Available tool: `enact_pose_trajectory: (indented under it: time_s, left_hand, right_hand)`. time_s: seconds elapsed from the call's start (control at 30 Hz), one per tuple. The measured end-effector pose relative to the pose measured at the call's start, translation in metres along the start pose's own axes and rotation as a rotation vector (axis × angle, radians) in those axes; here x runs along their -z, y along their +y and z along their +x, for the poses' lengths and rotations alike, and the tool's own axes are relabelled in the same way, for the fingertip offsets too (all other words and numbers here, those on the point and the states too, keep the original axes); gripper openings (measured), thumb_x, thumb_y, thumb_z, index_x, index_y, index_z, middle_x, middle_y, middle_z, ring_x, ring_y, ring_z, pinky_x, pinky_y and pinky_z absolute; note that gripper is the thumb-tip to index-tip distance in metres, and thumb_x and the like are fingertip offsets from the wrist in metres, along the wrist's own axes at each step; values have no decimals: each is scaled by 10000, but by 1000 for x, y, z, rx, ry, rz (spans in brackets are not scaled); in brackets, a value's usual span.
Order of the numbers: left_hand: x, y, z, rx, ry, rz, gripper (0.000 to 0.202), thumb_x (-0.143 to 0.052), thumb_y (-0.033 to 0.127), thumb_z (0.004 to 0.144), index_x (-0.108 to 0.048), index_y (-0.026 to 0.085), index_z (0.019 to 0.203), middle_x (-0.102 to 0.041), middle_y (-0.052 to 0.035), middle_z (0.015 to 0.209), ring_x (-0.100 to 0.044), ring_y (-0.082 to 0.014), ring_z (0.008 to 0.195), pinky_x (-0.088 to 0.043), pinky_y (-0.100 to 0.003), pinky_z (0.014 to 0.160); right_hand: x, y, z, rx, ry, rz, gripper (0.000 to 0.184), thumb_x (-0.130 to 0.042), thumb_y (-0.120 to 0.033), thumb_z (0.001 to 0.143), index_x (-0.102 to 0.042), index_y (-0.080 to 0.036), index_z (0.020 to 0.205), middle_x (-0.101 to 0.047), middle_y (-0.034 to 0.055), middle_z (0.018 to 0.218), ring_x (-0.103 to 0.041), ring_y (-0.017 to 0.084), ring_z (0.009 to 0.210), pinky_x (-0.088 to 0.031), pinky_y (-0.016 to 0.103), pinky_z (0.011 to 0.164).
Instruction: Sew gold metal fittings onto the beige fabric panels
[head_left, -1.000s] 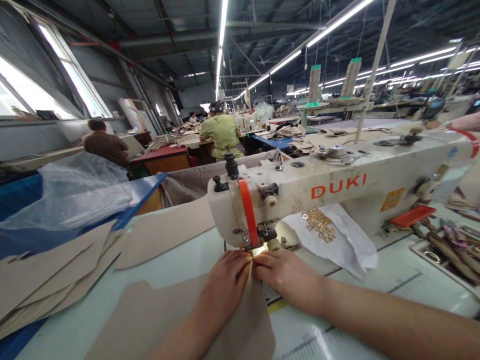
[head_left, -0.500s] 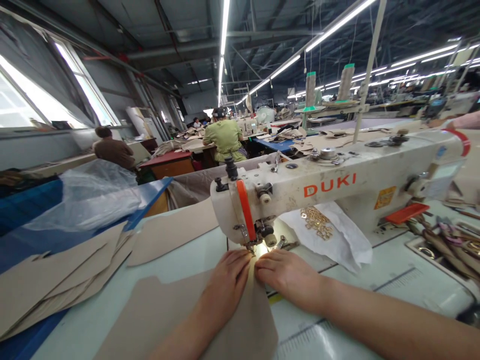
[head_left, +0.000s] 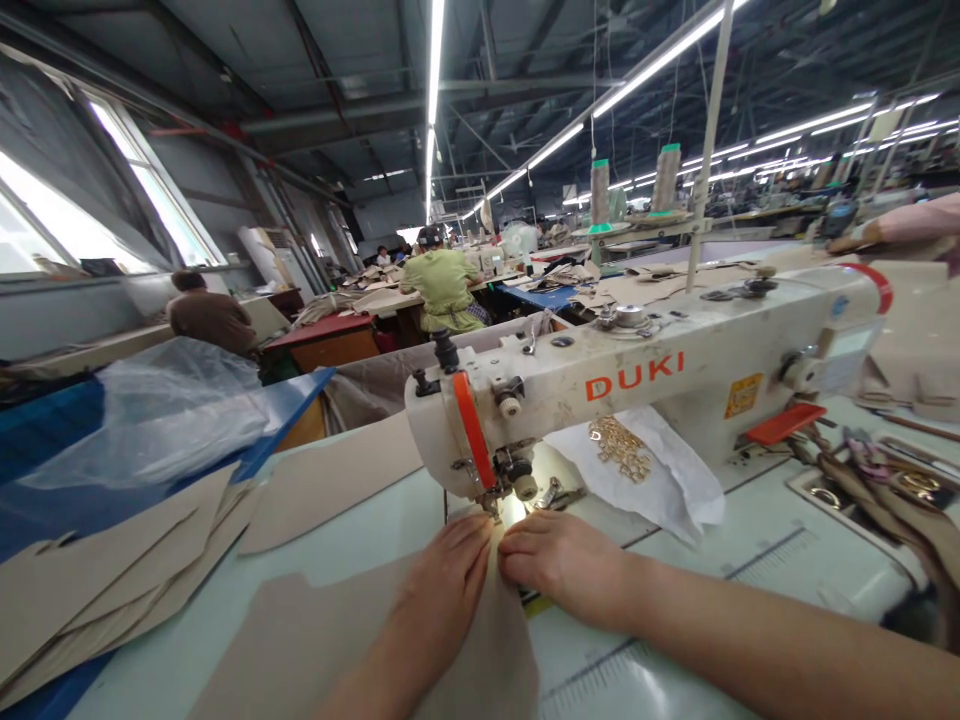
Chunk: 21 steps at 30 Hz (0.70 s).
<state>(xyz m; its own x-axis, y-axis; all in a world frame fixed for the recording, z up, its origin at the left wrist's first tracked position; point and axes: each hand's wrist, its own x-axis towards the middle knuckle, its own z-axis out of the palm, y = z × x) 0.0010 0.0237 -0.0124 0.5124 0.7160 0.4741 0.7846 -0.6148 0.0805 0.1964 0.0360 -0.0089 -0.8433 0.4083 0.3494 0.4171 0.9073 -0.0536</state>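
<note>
- Beige panel (head_left: 322, 620) lay flat on the pale green tabletop (head_left: 187, 610), its far end running up to the lit needle area of the sewing machine (head_left: 637, 370) and its near end reaching the bottom of the view.
- Left hand (head_left: 448, 575) rested on top of the panel, fingers together and pointing toward the presser foot (head_left: 491, 505); whether they pinched the material could not be told.
- Right hand (head_left: 562, 560) sat just beside the left, at the panel's right edge near the needle, its fingers bent; their undersides were hidden, so any grip on the edge could not be told.
- Under the machine's arm, a white sheet (head_left: 671, 490) bore a pile of small gold metal pieces (head_left: 622, 450).
- Another beige piece (head_left: 330, 485) lay left of the machine head, with a loose stack of similar pieces (head_left: 112, 590) farther left.
- At right, a tray (head_left: 847, 535) held brown straps and gold rings, and a red holder (head_left: 786, 425) stood out below the arm.
- Beyond the machine, a co-worker in a green top (head_left: 442, 285) was at another table.
</note>
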Motion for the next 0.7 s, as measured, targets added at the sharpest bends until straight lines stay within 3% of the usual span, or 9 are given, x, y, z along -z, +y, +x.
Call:
enact_pose_trajectory:
  time_s: [0.43, 0.7]
  left_hand:
    - [-4, -6, 3, -14, 27, 74, 320, -377, 202, 895, -669, 126, 1001, -709, -115, 1019, -658, -227, 962, -549, -390, 859]
    - [-6, -6, 3, 31, 45, 3, 291, -408, 209, 875, -669, 168, 995, -708, -88, 1029, -652, -222, 971, -539, -397, 876]
  right_hand:
    - [-5, 6, 4, -4, 22, -14, 107, -520, -178, 904, -603, -117, 876, -647, 67, 999, -561, 167, 963, -417, 265, 894]
    - [-2, 5, 4, -6, 3, 0, 109, -512, -166, 905, -606, -113, 890, -649, 75, 991, -564, 169, 955, -423, 268, 896]
